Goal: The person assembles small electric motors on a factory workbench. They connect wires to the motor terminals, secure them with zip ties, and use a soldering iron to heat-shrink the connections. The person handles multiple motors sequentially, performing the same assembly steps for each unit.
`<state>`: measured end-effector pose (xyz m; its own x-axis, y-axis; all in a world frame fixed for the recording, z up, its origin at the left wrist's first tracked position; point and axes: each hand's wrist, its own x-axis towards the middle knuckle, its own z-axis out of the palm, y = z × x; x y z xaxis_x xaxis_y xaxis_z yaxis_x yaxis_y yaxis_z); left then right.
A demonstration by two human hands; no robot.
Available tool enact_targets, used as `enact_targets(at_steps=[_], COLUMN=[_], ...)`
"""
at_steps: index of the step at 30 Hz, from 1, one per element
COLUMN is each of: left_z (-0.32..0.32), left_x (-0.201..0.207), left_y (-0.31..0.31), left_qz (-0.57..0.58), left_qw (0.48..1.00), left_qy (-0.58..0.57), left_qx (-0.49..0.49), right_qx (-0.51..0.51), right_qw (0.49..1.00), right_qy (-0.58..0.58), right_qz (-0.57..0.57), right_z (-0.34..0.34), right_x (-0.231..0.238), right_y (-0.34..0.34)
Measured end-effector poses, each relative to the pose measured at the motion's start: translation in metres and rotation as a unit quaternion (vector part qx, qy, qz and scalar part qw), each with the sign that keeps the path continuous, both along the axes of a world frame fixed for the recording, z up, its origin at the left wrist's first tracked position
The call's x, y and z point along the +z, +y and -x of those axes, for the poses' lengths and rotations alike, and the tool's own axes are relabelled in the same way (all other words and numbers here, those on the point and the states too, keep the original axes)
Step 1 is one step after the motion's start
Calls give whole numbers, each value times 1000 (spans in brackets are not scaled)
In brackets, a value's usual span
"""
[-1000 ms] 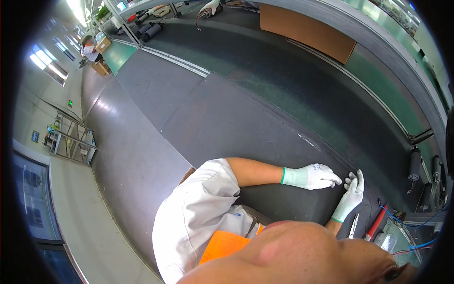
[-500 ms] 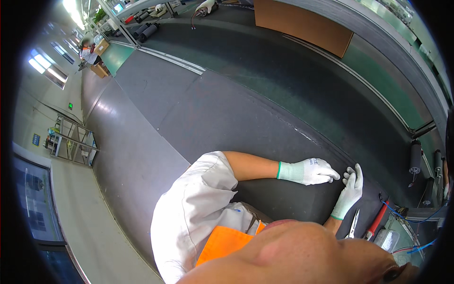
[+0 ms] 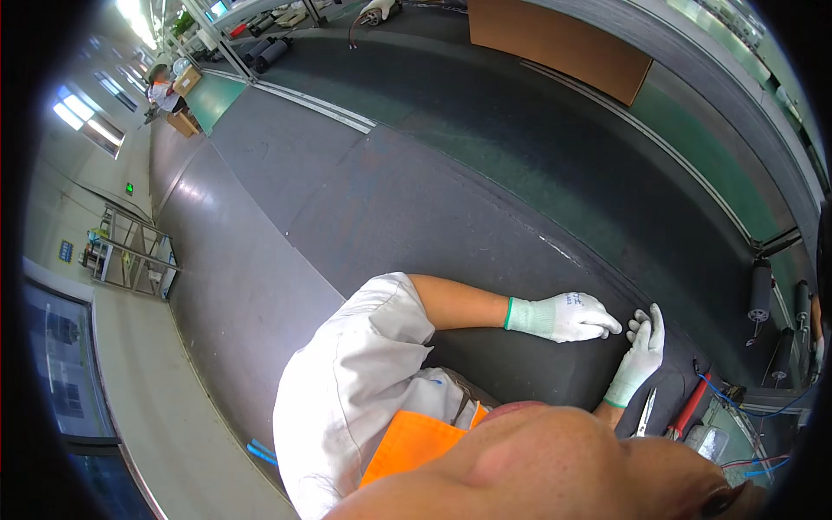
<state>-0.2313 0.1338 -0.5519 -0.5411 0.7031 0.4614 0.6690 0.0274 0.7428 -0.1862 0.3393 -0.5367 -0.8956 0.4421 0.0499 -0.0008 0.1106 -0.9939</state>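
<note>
My left hand (image 3: 568,317), in a white knit glove with a green cuff edge, rests low over the dark work surface (image 3: 416,217). Its fingers are curled together toward the right, and nothing shows in them. Just right of it is my right hand (image 3: 640,354), gloved the same way. One finger stretches up while the others bend loosely apart, holding nothing visible. A small gap separates the two hands. Beside my right wrist lie scissors (image 3: 645,412) with bright metal blades, partly hidden. Farther right is a red-handled tool (image 3: 691,404).
Dark cylindrical rollers (image 3: 760,290) stand at the right edge, with blue wires (image 3: 737,400) below. A dark conveyor belt (image 3: 555,173) runs beyond the work surface, past a brown cardboard panel (image 3: 559,48). At the far end, another gloved hand (image 3: 379,9) touches a cylinder. A person (image 3: 165,91) is far left.
Both hands keep nearly the same place and pose. The view has shifted slightly, and a blue strip now shows beside my left sleeve.
</note>
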Motion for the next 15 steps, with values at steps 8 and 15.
enact_targets(at_steps=[8, 15], left_z=[-1, -1], left_x=[1, 7], left_y=[-1, -2], left_qz=[-18, 7], left_qw=[1000, 1000], left_qy=[15, -5], left_qx=[-3, -4], right_qx=[-2, -2], right_qw=[1000, 1000], right_qy=[-1, -1], right_qz=[-12, 1], right_z=[-1, 0], right_x=[2, -2], right_y=[0, 2])
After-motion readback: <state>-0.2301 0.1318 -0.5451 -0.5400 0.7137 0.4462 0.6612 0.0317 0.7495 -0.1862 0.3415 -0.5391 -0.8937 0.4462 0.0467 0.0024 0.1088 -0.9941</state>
